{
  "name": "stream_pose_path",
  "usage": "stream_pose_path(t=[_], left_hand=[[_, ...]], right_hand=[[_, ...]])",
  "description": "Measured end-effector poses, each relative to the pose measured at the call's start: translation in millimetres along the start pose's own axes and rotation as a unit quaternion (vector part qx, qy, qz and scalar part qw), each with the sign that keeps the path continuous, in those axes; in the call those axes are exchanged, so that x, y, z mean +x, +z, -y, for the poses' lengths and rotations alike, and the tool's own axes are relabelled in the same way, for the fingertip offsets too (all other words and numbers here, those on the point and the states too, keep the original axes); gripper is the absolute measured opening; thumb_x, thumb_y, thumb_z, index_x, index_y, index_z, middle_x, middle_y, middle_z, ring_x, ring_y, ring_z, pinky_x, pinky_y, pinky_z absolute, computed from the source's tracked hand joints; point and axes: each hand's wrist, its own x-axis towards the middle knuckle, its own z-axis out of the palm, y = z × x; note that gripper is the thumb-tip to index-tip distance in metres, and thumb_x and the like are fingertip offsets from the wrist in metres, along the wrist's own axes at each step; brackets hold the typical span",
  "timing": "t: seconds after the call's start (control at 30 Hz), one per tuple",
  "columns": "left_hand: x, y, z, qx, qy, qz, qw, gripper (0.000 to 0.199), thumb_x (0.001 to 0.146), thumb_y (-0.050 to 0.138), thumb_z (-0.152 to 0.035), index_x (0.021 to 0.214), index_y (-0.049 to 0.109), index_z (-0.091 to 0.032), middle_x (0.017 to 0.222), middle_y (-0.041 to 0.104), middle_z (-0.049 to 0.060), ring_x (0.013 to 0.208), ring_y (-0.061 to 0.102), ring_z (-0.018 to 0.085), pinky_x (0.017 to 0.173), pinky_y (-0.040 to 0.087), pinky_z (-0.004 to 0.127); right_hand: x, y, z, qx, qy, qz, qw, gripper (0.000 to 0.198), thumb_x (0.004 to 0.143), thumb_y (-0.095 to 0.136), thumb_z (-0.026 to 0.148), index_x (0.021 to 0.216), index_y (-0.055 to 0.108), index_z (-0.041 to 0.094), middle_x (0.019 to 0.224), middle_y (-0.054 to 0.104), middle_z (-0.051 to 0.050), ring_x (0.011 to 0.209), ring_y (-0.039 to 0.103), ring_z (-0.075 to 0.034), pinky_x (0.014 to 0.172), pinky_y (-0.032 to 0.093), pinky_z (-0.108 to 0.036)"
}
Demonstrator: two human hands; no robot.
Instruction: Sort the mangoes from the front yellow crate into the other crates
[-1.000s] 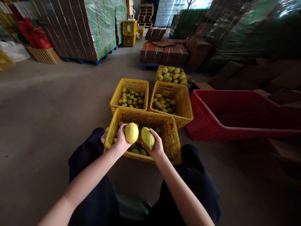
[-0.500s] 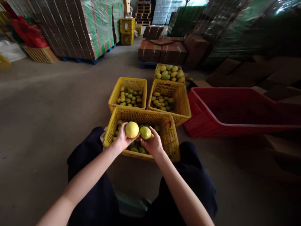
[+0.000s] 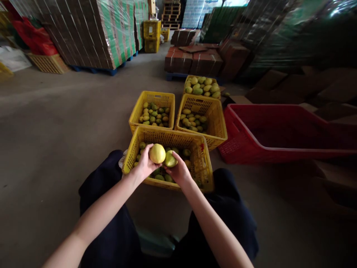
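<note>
Currently I see the left hand [image 3: 145, 162] with its fingers curled around a yellow fruit [image 3: 157, 153], and the right hand [image 3: 180, 171] with thumb and fingers gripping a greener fruit [image 3: 170, 159], both between the nearest crate's [image 3: 205, 167] far and near edges.

No readable lettering, pale label [image 3: 150, 29] on far yellow crate [image 3: 156, 31], illegibly small

Warehouse; wrapped stacks [image 3: 119, 33]; pallets [image 3: 171, 16]
</note>
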Motion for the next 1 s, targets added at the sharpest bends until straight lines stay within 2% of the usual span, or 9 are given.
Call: stream_pose_path(t=[0.07,0.17,0.3,0.47,0.6,0.7,0.83,0.93,1.0], left_hand=[[-3,3,-1,-0.017,0.015,0.013,1.0,0.026,0.084,0.057,-0.042,0.088,0.064,-0.017,0.071,0.066,0.004,0.058,0.062,0.017,0.046,0.047,0.024],[-2,5,-3,-0.058,0.031,0.031,0.997,0.023,0.082,0.061,-0.038,0.094,0.067,-0.019,0.077,0.068,0.002,0.063,0.063,0.015,0.055,0.05,0.025],[6,-1,-4,-0.066,0.121,0.048,0.989,0.023,0.08,0.061,-0.035,0.086,0.071,-0.016,0.073,0.068,0.0,0.06,0.06,0.011,0.055,0.047,0.021],[6,-10,-2,0.047,0.26,0.079,0.961,0.03,0.077,0.055,-0.037,0.07,0.073,-0.013,0.076,0.071,0.005,0.069,0.063,0.014,0.061,0.047,0.021],[0,-11,-5,0.103,0.313,0.122,0.936,0.031,0.076,0.053,-0.035,0.064,0.072,-0.014,0.072,0.071,0.006,0.07,0.064,0.017,0.067,0.048,0.025],[1,-11,-8,0.057,0.272,0.105,0.955,0.028,0.074,0.053,-0.033,0.062,0.07,-0.014,0.068,0.07,0.006,0.065,0.064,0.016,0.063,0.048,0.025],[8,-11,-8,-0.068,0.16,0.0,0.985,0.018,0.073,0.055,-0.028,0.062,0.062,-0.015,0.059,0.064,0.002,0.053,0.06,0.014,0.053,0.047,0.024],[12,-11,-3,-0.145,0.099,-0.046,0.983,0.017,0.077,0.056,-0.03,0.065,0.057,-0.018,0.058,0.061,0.0,0.051,0.06,0.015,0.052,0.048,0.025],[16,-11,1,-0.167,0.082,-0.048,0.981,0.018,0.08,0.056,-0.033,0.071,0.059,-0.019,0.062,0.061,0.0,0.054,0.061,0.016,0.055,0.051,0.027]], right_hand=[[-1,0,1,-0.024,-0.057,0.002,0.998,0.03,0.068,0.075,0.034,0.09,0.057,0.023,0.07,0.066,0.003,0.049,0.058,-0.012,0.034,0.041,-0.018],[-6,1,4,-0.059,-0.174,0.04,0.982,0.048,0.063,0.079,0.031,0.105,0.056,0.029,0.086,0.067,0.005,0.067,0.063,-0.014,0.049,0.051,-0.021],[-9,-2,4,-0.218,-0.308,0.072,0.923,0.062,0.063,0.082,0.03,0.121,0.057,0.03,0.103,0.066,0.001,0.091,0.063,-0.018,0.078,0.054,-0.029],[-7,-9,0,-0.362,-0.401,0.084,0.837,0.06,0.069,0.08,0.034,0.125,0.058,0.029,0.127,0.06,-0.005,0.116,0.056,-0.026,0.099,0.046,-0.039],[-12,-9,-2,-0.398,-0.429,0.086,0.807,0.054,0.071,0.079,0.036,0.12,0.058,0.029,0.121,0.062,-0.005,0.112,0.058,-0.025,0.1,0.044,-0.041],[-15,-6,-5,-0.383,-0.427,0.082,0.815,0.058,0.068,0.081,0.037,0.118,0.054,0.028,0.119,0.062,-0.005,0.11,0.058,-0.025,0.098,0.046,-0.04],[-12,-4,-9,-0.318,-0.405,0.056,0.855,0.062,0.059,0.086,0.037,0.107,0.049,0.027,0.107,0.063,-0.004,0.099,0.061,-0.023,0.086,0.052,-0.036],[-9,-2,-10,-0.275,-0.359,0.041,0.891,0.059,0.057,0.086,0.037,0.101,0.049,0.027,0.092,0.064,0.001,0.08,0.062,-0.018,0.07,0.053,-0.03],[-7,0,-10,-0.241,-0.331,0.035,0.912,0.056,0.058,0.086,0.038,0.101,0.053,0.027,0.092,0.064,0.001,0.078,0.062,-0.017,0.068,0.053,-0.029]])
